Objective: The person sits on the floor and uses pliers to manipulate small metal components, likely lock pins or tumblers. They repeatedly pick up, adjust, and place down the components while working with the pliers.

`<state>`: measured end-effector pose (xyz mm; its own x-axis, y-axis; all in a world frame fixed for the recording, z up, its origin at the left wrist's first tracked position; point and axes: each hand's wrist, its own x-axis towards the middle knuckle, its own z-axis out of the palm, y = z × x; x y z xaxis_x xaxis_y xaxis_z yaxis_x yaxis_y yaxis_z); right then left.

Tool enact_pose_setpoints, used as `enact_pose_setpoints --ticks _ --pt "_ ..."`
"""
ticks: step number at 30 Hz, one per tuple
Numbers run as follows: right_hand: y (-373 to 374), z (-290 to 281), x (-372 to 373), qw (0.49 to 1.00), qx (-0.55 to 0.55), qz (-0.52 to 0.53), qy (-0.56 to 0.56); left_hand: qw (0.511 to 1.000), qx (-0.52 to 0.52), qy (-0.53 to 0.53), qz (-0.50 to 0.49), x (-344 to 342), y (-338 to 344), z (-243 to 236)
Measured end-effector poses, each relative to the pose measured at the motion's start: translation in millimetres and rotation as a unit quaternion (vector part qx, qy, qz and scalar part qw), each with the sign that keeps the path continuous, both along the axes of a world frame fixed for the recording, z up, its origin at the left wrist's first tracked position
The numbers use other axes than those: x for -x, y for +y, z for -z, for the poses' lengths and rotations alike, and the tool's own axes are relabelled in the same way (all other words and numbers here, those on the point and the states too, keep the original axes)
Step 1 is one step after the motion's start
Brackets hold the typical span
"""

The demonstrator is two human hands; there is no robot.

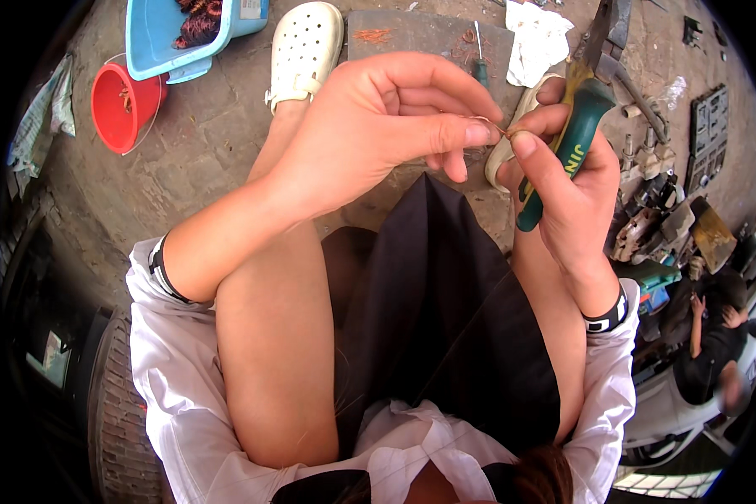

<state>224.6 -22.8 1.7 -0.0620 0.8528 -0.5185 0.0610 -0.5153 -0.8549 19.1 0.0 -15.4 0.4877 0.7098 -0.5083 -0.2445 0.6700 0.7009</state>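
Observation:
A thin copper-coloured wire (502,129) runs between the fingertips of my two hands, above my knees. My left hand (378,126) pinches one end between thumb and forefinger, its other fingers curled loosely. With thumb and forefinger my right hand (573,172) pinches the other end. That same hand also holds pliers (581,126) with green and yellow handles, their dark metal jaws pointing up and away from me. The pinched fingertips hide the ends of the wire.
A blue tub (206,65) holds dark reddish coils, beside a red bucket (119,118). On a flat slab (412,34) lie reddish wire scraps and a screwdriver (480,69). A white cloth (538,40) is nearby. Metal parts, a tool case (708,134) and another person (718,344) are at right.

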Motion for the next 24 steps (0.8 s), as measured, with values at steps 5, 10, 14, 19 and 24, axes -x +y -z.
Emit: enact_pose_setpoints --ticks 5,10,14,19,24 --pt "-0.2 -0.4 -0.2 1.000 -0.001 -0.001 -0.008 1.000 -0.006 -0.004 -0.020 -1.8 -1.7 2.0" --pt "-0.6 -1.2 0.9 1.000 0.004 -0.003 -0.007 0.999 -0.016 -0.013 -0.027 -0.4 -3.3 4.9" --pt "0.2 -1.4 1.7 1.000 0.004 -0.010 -0.010 0.999 -0.008 -0.033 -0.016 2.0 -2.4 8.2" --pt "-1.0 0.7 3.1 0.999 0.008 -0.022 0.045 0.994 0.053 -0.087 -0.025 0.1 0.5 5.8" --pt "-2.6 3.6 2.8 0.996 0.021 -0.034 0.085 0.993 0.048 -0.108 -0.007 1.3 -0.6 10.1"
